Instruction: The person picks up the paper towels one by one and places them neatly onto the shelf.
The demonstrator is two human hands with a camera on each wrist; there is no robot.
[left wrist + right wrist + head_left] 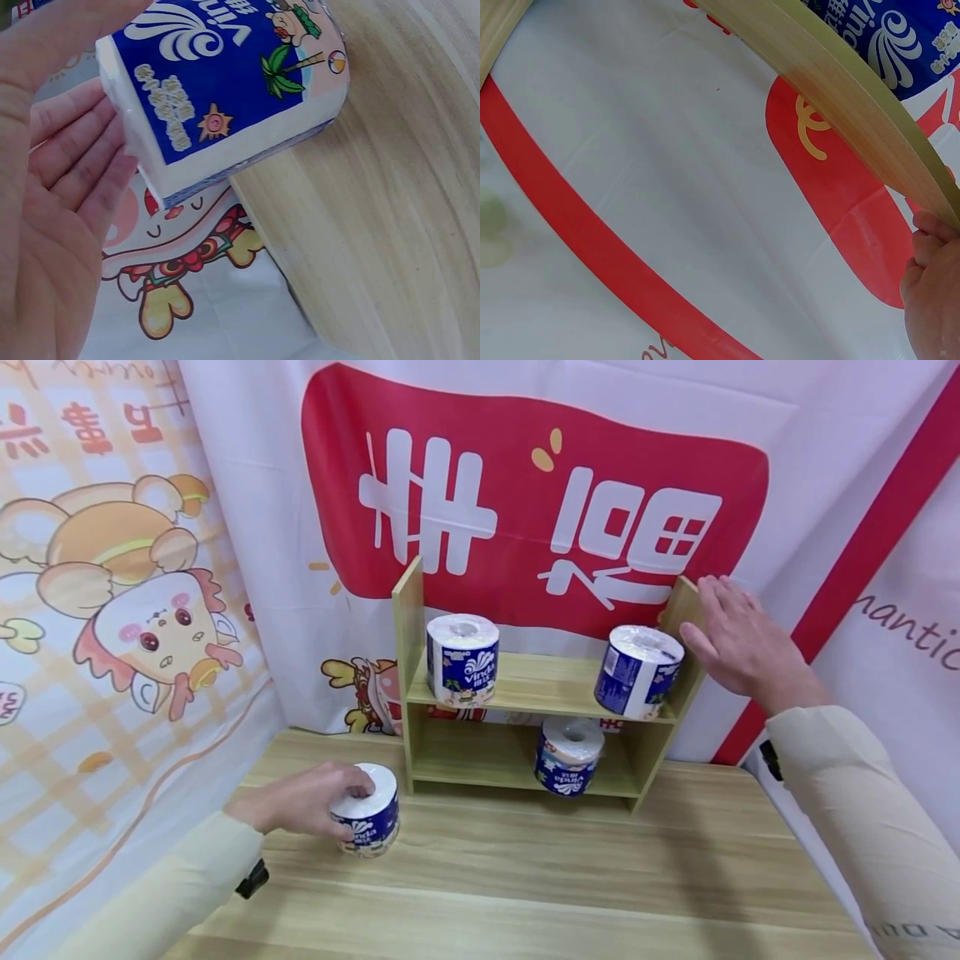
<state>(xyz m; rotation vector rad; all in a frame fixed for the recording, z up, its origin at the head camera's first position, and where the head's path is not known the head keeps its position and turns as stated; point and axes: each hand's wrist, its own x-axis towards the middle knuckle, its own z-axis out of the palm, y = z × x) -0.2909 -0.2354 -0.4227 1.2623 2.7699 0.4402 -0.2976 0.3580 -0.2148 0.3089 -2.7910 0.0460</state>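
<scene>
My left hand (318, 797) holds a wrapped toilet roll (377, 827) at the table's left, thumb on its front and fingers over its top. In the left wrist view, its blue and white wrapper (225, 82) shows a palm tree and a shell-like logo. A small two-level wooden shelf (525, 681) stands at the back of the table. My right hand (750, 639), fingers extended, touches the top of its right side panel (870, 105). Two toilet rolls stand on the upper board, one at the left (462, 660) and one at the right (639, 672). Another roll (570, 756) stands on the lower board.
The wooden table (510, 885) stretches in front of the shelf. Behind it hangs a white cloth backdrop with a large red printed panel (517, 460). A checked cartoon cloth (112, 610) borders the left side. A red stripe (862, 543) runs down the right-hand cloth.
</scene>
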